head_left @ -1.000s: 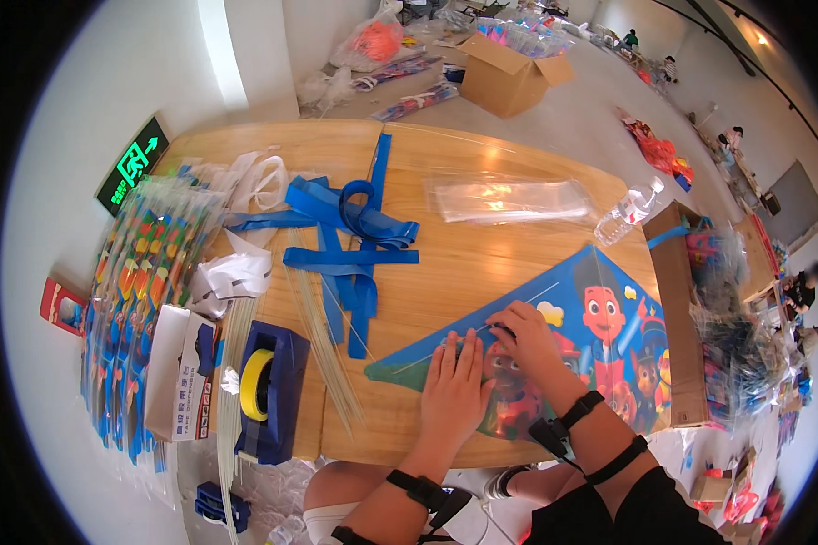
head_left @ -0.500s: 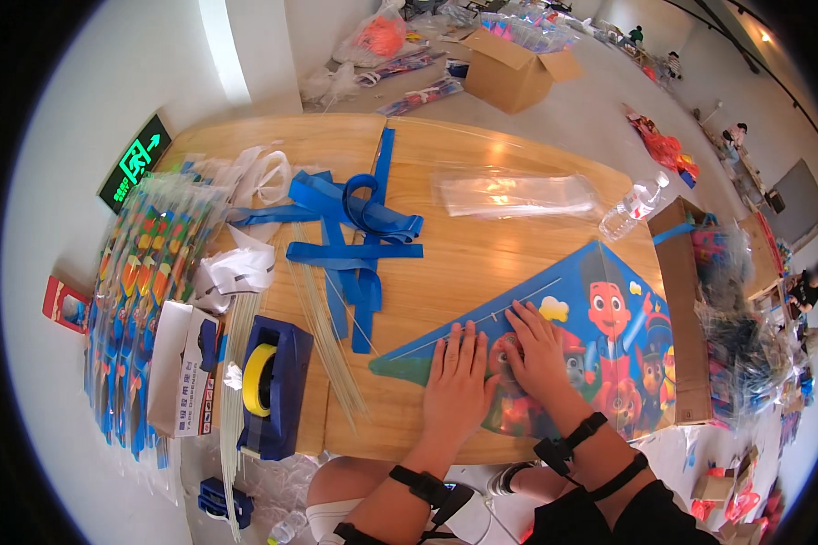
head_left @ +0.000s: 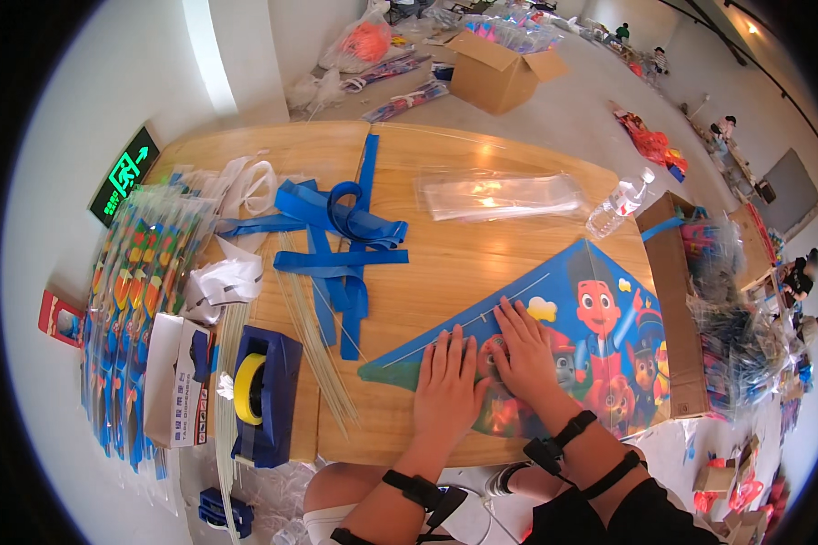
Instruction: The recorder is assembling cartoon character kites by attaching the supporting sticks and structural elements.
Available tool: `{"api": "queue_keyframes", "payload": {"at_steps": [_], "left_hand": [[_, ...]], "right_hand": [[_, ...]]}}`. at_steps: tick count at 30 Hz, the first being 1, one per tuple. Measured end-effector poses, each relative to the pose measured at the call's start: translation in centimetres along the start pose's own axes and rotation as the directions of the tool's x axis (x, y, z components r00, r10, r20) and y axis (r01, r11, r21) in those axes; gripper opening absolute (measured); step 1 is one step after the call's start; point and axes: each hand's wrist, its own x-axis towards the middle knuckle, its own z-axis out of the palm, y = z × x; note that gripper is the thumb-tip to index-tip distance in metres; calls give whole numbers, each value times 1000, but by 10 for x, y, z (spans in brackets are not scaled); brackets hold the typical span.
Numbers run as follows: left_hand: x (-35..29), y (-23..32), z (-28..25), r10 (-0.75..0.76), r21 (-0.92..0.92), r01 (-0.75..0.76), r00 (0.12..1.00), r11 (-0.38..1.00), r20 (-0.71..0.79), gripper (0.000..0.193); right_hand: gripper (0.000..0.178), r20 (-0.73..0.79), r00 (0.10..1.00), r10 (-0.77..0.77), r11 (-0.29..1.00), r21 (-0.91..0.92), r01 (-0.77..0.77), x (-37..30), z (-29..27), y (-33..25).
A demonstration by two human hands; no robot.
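Observation:
A blue triangular kite (head_left: 600, 313) printed with cartoon figures lies flat on the wooden table, its narrow green corner pointing left. Along its upper left edge runs a thin pale rod (head_left: 529, 286). My left hand (head_left: 449, 386) rests palm down on the kite's left part, fingers extended and reaching toward the rod. Beside it, my right hand (head_left: 527, 354) lies flat on the middle of the print, its fingertips near that same edge. Neither hand grips anything. The palms cover part of the picture.
Blue ribbon strips (head_left: 341, 263), thin pale sticks (head_left: 314, 336) and a tape dispenser (head_left: 268, 395) with yellow tape lie to the left. Stacked printed kites (head_left: 136, 309) are at far left. Clear plastic sleeves (head_left: 504, 195) and a water bottle (head_left: 620, 204) are behind; a cardboard box (head_left: 677, 318) stands right.
The whole view has shifted slightly, so things on the table appear a little further left. Both hands remain flat on the kite in nearly the same place.

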Motion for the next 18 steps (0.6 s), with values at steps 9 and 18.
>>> {"api": "queue_keyframes", "payload": {"at_steps": [9, 18], "left_hand": [[-1, -1, 0, 16, 8, -16, 999, 1000, -32, 65], [-1, 0, 0, 11, 21, -10, 999, 1000, -40, 63]], "right_hand": [[62, 44, 999, -10, 997, -76, 13, 2, 3, -1], [63, 52, 999, -14, 997, -74, 17, 2, 2, 0]]}}
